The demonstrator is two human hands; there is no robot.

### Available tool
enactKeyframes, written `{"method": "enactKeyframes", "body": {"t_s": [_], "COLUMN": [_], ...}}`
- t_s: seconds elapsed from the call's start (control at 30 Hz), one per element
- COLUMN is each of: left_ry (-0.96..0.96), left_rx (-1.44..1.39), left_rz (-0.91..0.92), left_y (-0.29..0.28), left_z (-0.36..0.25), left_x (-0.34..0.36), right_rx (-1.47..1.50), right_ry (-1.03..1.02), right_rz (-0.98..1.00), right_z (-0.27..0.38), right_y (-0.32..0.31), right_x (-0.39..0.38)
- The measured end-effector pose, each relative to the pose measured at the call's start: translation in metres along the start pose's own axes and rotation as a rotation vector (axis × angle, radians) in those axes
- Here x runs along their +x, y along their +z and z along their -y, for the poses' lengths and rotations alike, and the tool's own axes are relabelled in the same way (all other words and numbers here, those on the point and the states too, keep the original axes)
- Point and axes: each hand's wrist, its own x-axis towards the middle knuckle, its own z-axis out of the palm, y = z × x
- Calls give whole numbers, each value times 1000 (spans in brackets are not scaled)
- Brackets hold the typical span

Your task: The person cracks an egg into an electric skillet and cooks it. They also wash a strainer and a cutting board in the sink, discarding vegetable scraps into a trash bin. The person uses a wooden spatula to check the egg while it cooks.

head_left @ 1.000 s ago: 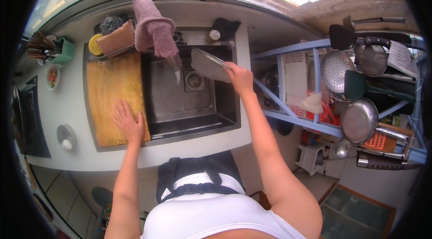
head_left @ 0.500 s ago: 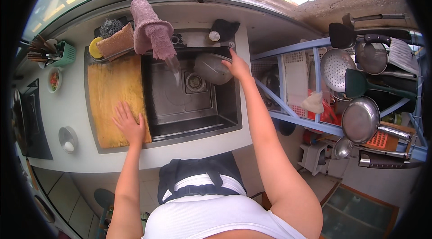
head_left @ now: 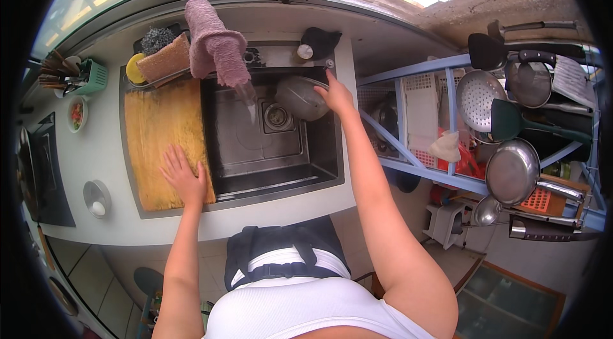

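Note:
My left hand (head_left: 183, 175) lies palm down on the near right part of a worn wooden cutting board (head_left: 150, 122), its fingers spread. At the sink's far right corner is my right hand (head_left: 337, 95). Its index finger stretches toward a small round knob (head_left: 329, 63), and its thumb reaches the rim of a metal bowl (head_left: 300, 97). The remaining fingers are hidden. The bowl sits tilted inside the dark metal sink (head_left: 255, 163), beside the drain (head_left: 277, 116). Over the sink hangs a faucet wrapped in a pink towel (head_left: 214, 45), with something clear below its end, a nozzle or water.
Left of the board are a small metal bowl (head_left: 97, 193) with a white egg-like object, a bowl of chopped food (head_left: 77, 113) and a green utensil basket (head_left: 96, 77). A sponge cloth (head_left: 165, 61) lies behind the board. Pans hang on a blue rack (head_left: 415, 170) at right.

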Motion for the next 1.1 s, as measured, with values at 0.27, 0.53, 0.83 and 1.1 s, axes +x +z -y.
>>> {"method": "enactKeyframes", "body": {"t_s": [0.27,0.53,0.83,1.1], "left_ry": [-8,445,1028,911], "left_rx": [4,47,388,240], "left_rz": [14,99,-209,-203], "left_y": [-2,-33,-8,-10], "left_z": [0,-45,-90,-69], "left_x": [0,41,199,216], "right_rx": [-8,84,20,-34], "right_ry": [-252,-531,-591,-696], "right_rz": [-126,-433,-453,-499], "right_z": [9,-10,-21,-22], "right_y": [-33,-52,-55,-60], "right_x": [-64,-104,-111,-88]}}
